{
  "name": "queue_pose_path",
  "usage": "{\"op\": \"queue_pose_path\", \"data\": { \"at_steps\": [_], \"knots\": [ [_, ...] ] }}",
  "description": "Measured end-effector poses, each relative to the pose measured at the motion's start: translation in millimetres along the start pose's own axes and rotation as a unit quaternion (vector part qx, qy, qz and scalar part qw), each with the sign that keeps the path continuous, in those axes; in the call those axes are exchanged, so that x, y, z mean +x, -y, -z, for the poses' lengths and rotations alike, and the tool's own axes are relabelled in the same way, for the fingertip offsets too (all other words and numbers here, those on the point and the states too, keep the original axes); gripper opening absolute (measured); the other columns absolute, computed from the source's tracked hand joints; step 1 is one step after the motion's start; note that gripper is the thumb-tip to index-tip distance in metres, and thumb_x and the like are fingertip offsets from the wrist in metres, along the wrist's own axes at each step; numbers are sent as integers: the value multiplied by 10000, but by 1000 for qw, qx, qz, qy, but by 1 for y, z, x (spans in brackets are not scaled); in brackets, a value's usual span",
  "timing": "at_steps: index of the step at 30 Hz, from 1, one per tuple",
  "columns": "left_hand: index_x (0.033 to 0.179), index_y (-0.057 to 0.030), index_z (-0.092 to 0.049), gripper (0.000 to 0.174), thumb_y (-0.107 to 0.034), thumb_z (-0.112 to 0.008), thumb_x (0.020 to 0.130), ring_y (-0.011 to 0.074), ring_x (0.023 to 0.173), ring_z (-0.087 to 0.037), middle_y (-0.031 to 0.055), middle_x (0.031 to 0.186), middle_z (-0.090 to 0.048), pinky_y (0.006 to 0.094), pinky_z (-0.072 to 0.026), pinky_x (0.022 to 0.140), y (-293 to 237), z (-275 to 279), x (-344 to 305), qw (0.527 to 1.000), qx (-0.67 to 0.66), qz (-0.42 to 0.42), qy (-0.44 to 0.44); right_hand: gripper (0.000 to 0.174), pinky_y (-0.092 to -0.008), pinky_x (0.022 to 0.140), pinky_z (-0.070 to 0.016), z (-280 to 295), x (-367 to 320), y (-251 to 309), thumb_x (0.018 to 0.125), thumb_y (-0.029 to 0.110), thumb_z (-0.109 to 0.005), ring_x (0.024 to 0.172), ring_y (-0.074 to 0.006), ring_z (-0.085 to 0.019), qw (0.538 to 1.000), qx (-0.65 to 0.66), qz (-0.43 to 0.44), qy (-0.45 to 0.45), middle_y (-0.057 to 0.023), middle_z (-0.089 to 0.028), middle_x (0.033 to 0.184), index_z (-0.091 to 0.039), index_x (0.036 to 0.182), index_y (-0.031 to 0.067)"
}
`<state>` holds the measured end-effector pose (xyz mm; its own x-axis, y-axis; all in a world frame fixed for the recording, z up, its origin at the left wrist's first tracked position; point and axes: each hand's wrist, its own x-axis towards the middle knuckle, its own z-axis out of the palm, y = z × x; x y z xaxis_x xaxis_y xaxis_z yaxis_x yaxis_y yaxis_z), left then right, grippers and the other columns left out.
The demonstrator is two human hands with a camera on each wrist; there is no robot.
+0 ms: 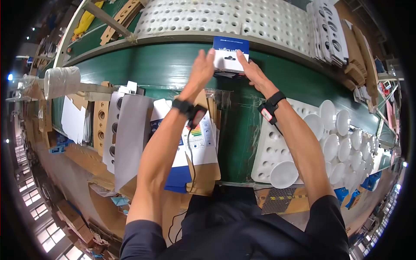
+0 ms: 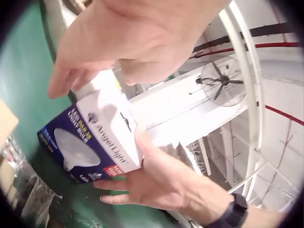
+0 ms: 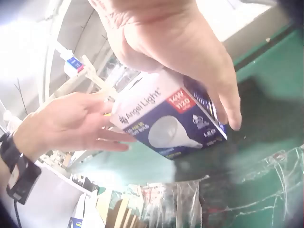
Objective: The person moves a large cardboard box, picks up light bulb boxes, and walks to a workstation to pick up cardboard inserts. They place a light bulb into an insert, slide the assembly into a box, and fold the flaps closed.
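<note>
A blue and white light bulb box (image 1: 231, 63) stands on the green belt at the far side. My right hand (image 1: 256, 74) holds its right side, with the thumb on the white face. My left hand (image 1: 203, 69) is at the box's left edge with fingers extended. In the left wrist view the box (image 2: 95, 137) shows a printed bulb; the right hand (image 2: 161, 183) grips one end, and the left hand (image 2: 123, 42) is over the other. The right wrist view has the right hand (image 3: 185, 47) over the box (image 3: 166, 118), the left hand (image 3: 71, 123) beside it with fingers loosely spread.
White foam trays (image 1: 195, 17) with holes lie beyond the belt (image 1: 151, 65). Flattened printed cartons (image 1: 203, 143) and grey inserts (image 1: 134, 134) lie at left. White bulb covers (image 1: 284, 174) stand on a foam tray (image 1: 266, 151) at right. A plastic-wrapped roll (image 1: 63, 82) is at far left.
</note>
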<state>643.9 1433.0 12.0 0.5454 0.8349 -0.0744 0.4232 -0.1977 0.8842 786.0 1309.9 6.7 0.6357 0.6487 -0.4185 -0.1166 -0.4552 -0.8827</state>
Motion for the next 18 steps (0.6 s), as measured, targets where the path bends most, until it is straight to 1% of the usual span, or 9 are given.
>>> {"op": "queue_pose_path", "data": {
  "at_steps": [2,3,5,6,8,10,11,13,18],
  "knots": [
    [1352,78,-524,616,-447,-491,1031,365,1184,-616,271,1254,-643,392,-455,1007,-8,49,-30,994,-26,-86,-55,686,-388,999,-450,9,5,-20,953,574,-582,1114,-241,-620,984,-87,68,-140,-199,-669,1206,-586,1261,-39],
    [1372,57,-532,563,-396,-505,1038,346,1211,-601,259,1285,-635,382,-438,1037,-10,83,-50,996,12,-79,-37,686,-388,999,-450,15,-13,-15,953,574,-582,1114,-241,-620,983,-88,66,-150,-199,-669,1206,-586,1261,-39],
    [1338,40,-580,457,-290,-561,1023,299,1176,-624,237,1296,-640,370,-455,1014,3,120,-102,992,61,-78,-81,528,-373,862,-507,46,-82,5,951,435,-657,945,-213,-640,957,-184,220,-42,-168,-691,1054,-604,1178,-38],
    [1357,29,-574,448,-260,-571,1015,271,1164,-629,229,1291,-647,363,-483,984,24,125,-121,997,46,-18,-53,421,-357,728,-520,47,-121,7,932,340,-704,804,-211,-649,962,-83,256,-38,-152,-681,893,-609,1103,-33],
    [1371,23,-570,442,-231,-576,1009,272,1125,-655,224,1303,-643,328,-519,935,66,124,-163,999,28,-9,31,425,-344,752,-527,51,-211,10,957,356,-667,872,-212,-678,976,-91,193,-31,-154,-691,1018,-623,1170,-9],
    [1343,31,-586,434,-221,-608,989,345,1157,-642,266,1284,-635,396,-514,952,39,111,-201,989,118,18,86,494,-343,845,-537,54,-290,5,957,359,-667,979,-230,-696,987,-68,137,45,-159,-710,1132,-604,1297,7],
    [1302,40,-605,408,-206,-622,976,363,1198,-615,268,1281,-633,421,-489,984,31,97,-219,993,70,-9,99,514,-341,869,-538,60,-323,2,956,356,-670,996,-228,-699,985,-89,102,104,-160,-718,1139,-595,1324,7],
    [1275,44,-613,383,-188,-624,971,397,1213,-596,263,1284,-632,426,-461,1022,14,71,-243,975,126,-102,151,500,-347,863,-542,70,-373,-25,958,341,-666,960,-224,-707,989,-100,29,102,-146,-738,1093,-601,1318,1],
    [1304,31,-596,421,-231,-620,975,422,1194,-593,259,1300,-619,432,-458,1026,-26,27,-283,938,94,-156,294,426,-349,821,-549,120,-459,-115,956,307,-660,920,-225,-717,984,-100,-49,-140,-156,-742,1041,-638,1271,22]
  ]
}}
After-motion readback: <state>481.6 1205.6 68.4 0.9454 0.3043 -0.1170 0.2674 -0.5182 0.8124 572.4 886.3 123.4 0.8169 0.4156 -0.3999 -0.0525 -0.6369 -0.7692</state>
